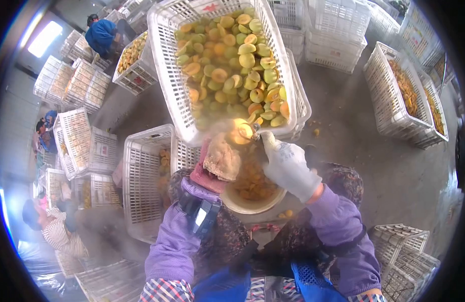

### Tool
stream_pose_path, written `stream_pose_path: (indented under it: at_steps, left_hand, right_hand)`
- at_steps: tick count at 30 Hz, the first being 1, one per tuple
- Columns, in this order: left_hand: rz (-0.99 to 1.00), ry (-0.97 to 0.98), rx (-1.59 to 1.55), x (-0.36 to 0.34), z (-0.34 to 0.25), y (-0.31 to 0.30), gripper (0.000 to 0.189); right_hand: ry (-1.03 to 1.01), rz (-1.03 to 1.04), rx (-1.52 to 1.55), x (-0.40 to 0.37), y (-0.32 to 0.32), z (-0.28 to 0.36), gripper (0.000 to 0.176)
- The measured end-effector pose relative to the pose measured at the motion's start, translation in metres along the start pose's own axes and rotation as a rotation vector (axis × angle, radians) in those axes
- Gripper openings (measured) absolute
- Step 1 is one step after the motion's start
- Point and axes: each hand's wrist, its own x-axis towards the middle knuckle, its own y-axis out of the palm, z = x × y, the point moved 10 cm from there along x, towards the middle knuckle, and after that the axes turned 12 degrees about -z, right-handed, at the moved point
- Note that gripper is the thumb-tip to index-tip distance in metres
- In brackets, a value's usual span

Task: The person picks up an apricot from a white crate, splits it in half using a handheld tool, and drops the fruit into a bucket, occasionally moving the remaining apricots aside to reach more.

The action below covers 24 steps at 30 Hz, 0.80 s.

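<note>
My left hand (pixel 221 160), in a worn pink and tan glove, holds a halved orange fruit (pixel 242 132) at its fingertips, cut face up. My right hand (pixel 289 165), in a white glove, is closed round a small metal tool (pixel 256 132) whose end touches the fruit. Just beyond both hands, a white crate (pixel 168 93) is full of green and orange fruit halves (pixel 246 60). Below the hands, between my knees, a round basin (pixel 252 206) holds orange fruit pieces (pixel 252 183). Haze blurs the area round my left fingers.
A white crate (pixel 134 201) with some orange pieces stands at the left. Two crates of orange pieces (pixel 378 100) are at the right. Stacked crates (pixel 338 30) stand behind. A person in blue (pixel 101 35) is at the upper left, another in stripes (pixel 63 234) at the lower left.
</note>
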Motion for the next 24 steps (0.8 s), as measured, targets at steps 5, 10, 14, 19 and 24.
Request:
stream_pose_path:
  at_steps: [5,10,14,19,24]
  left_hand:
    - [0.029,0.005,0.012,0.006,0.004,-0.007,0.020]
    - [0.065,0.036,0.029,0.015,0.008,-0.009,0.021]
    - [0.100,0.076,0.045,0.028,0.014,-0.008,0.022]
    - [0.127,0.121,0.056,0.036,0.017,-0.006,0.023]
    - [0.152,0.166,0.066,0.037,0.009,-0.005,0.025]
  right_hand:
    - [-0.027,-0.015,-0.018,0.001,0.007,0.003,0.050]
    - [-0.027,0.006,-0.045,0.001,0.013,0.002,0.050]
    - [0.024,0.055,-0.094,0.002,0.025,-0.005,0.050]
    - [0.057,0.117,-0.076,-0.001,0.042,-0.006,0.048]
    - [0.077,0.092,0.189,-0.003,0.053,0.000,0.039]
